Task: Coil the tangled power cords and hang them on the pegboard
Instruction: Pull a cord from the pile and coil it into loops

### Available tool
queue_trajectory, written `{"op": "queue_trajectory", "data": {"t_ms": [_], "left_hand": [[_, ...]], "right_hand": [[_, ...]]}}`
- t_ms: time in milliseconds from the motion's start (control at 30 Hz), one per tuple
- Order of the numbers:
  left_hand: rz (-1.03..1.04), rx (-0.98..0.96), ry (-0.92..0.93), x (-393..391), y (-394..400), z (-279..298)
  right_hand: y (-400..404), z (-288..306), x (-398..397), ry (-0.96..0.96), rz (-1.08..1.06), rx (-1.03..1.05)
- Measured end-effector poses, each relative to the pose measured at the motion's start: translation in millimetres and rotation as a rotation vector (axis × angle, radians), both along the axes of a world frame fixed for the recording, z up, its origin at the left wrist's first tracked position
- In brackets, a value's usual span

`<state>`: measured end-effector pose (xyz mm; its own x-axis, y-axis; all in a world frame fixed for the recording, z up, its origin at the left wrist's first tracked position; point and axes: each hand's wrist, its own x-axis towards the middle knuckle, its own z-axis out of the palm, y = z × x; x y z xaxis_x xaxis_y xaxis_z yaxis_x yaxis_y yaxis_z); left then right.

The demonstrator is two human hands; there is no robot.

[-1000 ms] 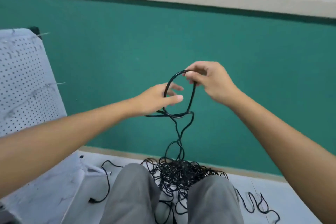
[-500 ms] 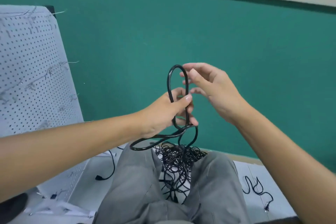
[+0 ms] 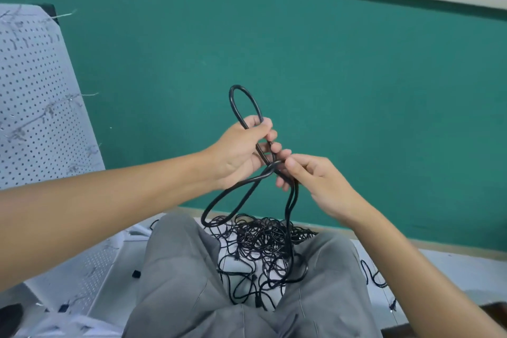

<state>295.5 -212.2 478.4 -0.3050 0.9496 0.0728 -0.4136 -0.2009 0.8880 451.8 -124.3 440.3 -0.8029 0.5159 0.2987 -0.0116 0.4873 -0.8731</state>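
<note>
At frame centre the left hand [image 3: 236, 153] grips the power cord [image 3: 244, 101] loops; the right hand [image 3: 315, 181] pinches the strand below. Each new loop should match in size, fed slackly from the tangle [image 3: 260, 239] at lower centre.

Black cords [image 3: 263, 239], grey trousers [image 3: 178, 282], teal wall [image 3: 356, 63], white dotted pegboard [image 3: 33, 96].

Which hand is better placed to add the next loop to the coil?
The right hand, probably: it pinches the cord leading down to the tangle, while the left hand grips the loops.
</note>
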Motion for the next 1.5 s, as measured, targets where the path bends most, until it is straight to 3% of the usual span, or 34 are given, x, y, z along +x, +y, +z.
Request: {"op": "queue_trajectory", "data": {"t_ms": [167, 367, 567, 633, 700, 867, 933, 1133, 1300, 1500], "left_hand": [[0.053, -0.04, 0.039, -23, 30, 7], [-0.31, -0.216, 0.332, -57, 46, 13], [-0.362, -0.217, -0.045, -84, 38, -44], [-0.385, -0.186, -0.085, -74, 34, -63], [-0.342, -0.177, 0.021, -56, 35, -75], [-0.178, -0.089, 0.486, -16, 60, -71], [-0.102, -0.098, 0.561, -13, 68, -67], [-0.019, -0.057, 0.519, -24, 67, -48], [0.06, -0.025, 0.521, -44, 74, -15], [0.056, -0.07, 0.522, -57, 94, -20]], "right_hand": [[19, -14, 3, -0.104, 0.02, -0.043], [30, -4, -9, 0.02, -0.105, -0.211], [43, 48, -20, 0.28, -0.119, -0.447], [49, 65, -28, 0.32, -0.119, -0.475], [52, 78, -38, 0.347, -0.112, -0.507], [56, 95, -67, 0.337, -0.082, -0.555], [61, 95, -73, 0.329, -0.094, -0.538], [76, 55, -59, 0.109, -0.145, -0.379], [58, -13, -48, -0.064, 0.054, -0.402], [58, -55, -50, -0.044, -0.021, -0.293]]}}
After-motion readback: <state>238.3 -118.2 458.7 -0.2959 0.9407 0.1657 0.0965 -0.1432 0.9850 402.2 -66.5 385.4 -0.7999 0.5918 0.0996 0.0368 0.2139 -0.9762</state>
